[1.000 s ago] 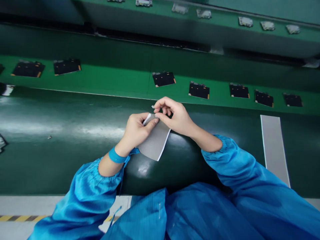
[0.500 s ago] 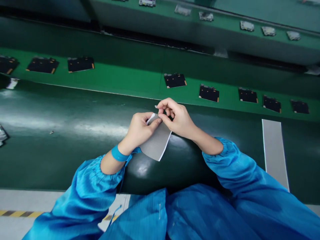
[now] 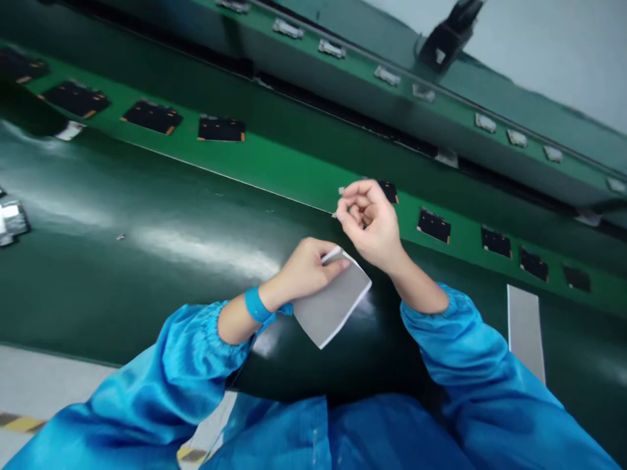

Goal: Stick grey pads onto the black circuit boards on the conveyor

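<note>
Tabletop (image 3: 147, 261) in front is dark green and shiny. Behind it runs a bright green belt (image 3: 294, 170) with black squares (image 3: 221, 128). Left hand (image 3: 306, 267) pinches a gray sheet (image 3: 333, 303) just over the tabletop. Right hand (image 3: 372, 222), a bit higher, pinches a tiny gray bit (image 3: 341, 191). A gray strip (image 3: 525, 326) lies at the right.

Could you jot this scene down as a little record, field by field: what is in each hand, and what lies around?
Left hand: pinches the grey sheet at its upper corner.
Right hand: raised clear of the sheet, fingertips pinched on a small pale piece.
Wrist: blue band on the left arm.
Surface: dark green table.
Behind: green belt with a row of dark boards.
Far right: grey strip lying flat on the table.
</note>
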`<state>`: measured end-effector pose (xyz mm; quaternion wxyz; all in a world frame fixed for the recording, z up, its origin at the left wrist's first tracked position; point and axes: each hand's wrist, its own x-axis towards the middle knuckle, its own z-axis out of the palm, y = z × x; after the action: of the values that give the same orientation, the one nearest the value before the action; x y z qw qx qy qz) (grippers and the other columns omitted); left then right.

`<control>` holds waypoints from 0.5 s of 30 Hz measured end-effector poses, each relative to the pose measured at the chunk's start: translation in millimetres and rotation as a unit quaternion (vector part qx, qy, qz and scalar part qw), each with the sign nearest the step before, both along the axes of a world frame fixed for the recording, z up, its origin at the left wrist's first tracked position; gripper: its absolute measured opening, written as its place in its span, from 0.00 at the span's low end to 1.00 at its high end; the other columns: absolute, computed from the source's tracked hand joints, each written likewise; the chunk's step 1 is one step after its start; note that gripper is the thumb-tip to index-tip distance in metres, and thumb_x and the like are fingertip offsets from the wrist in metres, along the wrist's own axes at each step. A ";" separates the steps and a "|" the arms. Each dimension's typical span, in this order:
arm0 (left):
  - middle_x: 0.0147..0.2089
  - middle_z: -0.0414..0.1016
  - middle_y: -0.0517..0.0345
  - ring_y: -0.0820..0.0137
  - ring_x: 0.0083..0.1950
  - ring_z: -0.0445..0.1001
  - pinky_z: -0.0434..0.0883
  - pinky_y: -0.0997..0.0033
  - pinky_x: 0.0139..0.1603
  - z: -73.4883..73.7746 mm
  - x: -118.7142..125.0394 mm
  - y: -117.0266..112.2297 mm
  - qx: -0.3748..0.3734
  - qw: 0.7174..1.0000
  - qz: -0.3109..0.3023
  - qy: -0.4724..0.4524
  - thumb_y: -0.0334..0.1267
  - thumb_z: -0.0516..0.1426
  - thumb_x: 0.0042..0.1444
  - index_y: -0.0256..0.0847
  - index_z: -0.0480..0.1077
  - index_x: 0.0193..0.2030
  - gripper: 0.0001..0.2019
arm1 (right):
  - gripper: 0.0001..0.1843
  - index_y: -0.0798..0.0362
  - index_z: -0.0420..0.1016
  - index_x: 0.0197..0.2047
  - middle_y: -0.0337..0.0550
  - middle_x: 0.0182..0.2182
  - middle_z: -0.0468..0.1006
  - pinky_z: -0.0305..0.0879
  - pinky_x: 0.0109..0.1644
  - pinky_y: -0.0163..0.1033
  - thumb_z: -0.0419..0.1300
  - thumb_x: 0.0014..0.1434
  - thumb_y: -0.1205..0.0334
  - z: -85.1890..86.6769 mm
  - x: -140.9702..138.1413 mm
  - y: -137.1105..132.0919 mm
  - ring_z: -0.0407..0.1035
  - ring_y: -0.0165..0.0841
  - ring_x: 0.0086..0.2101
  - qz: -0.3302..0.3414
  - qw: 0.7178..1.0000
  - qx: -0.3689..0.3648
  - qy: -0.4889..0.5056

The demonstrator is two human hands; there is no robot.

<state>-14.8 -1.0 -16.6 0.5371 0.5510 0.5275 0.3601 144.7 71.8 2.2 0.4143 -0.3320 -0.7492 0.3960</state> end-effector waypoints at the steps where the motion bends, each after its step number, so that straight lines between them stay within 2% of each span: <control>1: 0.25 0.66 0.63 0.74 0.29 0.61 0.58 0.74 0.29 -0.6 1.8 -2.3 0.001 1.000 -0.027 -0.014 0.48 0.60 0.58 0.38 0.68 0.25 0.17 | 0.12 0.47 0.65 0.50 0.36 0.33 0.73 0.51 0.26 0.38 0.62 0.67 0.63 4.5 -9.4 12.9 0.51 0.27 0.23 0.010 1.000 -0.010 0.004; 4: 0.23 0.61 0.66 0.76 0.28 0.58 0.56 0.74 0.29 -1.4 8.0 -9.8 0.032 0.990 -0.130 -0.040 0.43 0.60 0.59 0.38 0.65 0.24 0.17 | 0.19 0.45 0.62 0.50 0.34 0.33 0.73 0.51 0.26 0.37 0.67 0.63 0.62 16.4 -58.6 60.3 0.50 0.27 0.23 0.079 0.997 -0.006 -0.010; 7: 0.21 0.59 0.67 0.77 0.26 0.58 0.56 0.73 0.30 -1.9 12.1 -15.7 0.059 0.969 -0.234 -0.048 0.37 0.61 0.59 0.38 0.65 0.24 0.15 | 0.24 0.44 0.59 0.51 0.31 0.31 0.73 0.56 0.29 0.36 0.67 0.58 0.68 18.0 -133.8 105.0 0.55 0.27 0.24 0.164 0.985 -0.005 -0.050; 11: 0.24 0.67 0.65 0.76 0.27 0.63 0.59 0.73 0.31 -5.1 13.0 -18.2 0.075 0.952 -0.296 -0.031 0.34 0.62 0.59 0.39 0.67 0.26 0.12 | 0.26 0.45 0.59 0.50 0.29 0.29 0.72 0.64 0.36 0.37 0.64 0.54 0.74 -1.0 -230.3 143.0 0.65 0.29 0.29 0.219 0.966 -0.016 -0.135; 13: 0.23 0.66 0.65 0.75 0.27 0.62 0.60 0.72 0.31 -7.7 13.4 -17.9 0.087 0.949 -0.302 -0.023 0.33 0.62 0.58 0.40 0.63 0.24 0.14 | 0.26 0.45 0.59 0.49 0.29 0.27 0.71 0.66 0.40 0.38 0.63 0.53 0.76 -14.9 -260.4 154.0 0.67 0.30 0.31 0.211 0.963 -0.020 -0.168; 15: 0.23 0.64 0.65 0.74 0.26 0.59 0.59 0.70 0.30 -10.6 14.7 -17.4 0.101 0.948 -0.302 -0.012 0.33 0.62 0.57 0.41 0.60 0.23 0.16 | 0.25 0.45 0.58 0.48 0.28 0.27 0.70 0.67 0.41 0.38 0.62 0.53 0.77 -27.6 -276.0 161.6 0.68 0.31 0.31 0.184 0.965 -0.027 -0.183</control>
<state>-0.1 -18.4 -27.2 0.5686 0.7315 0.2908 0.2388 -131.3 233.5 -25.4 0.1810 -0.2661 -0.8496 0.4180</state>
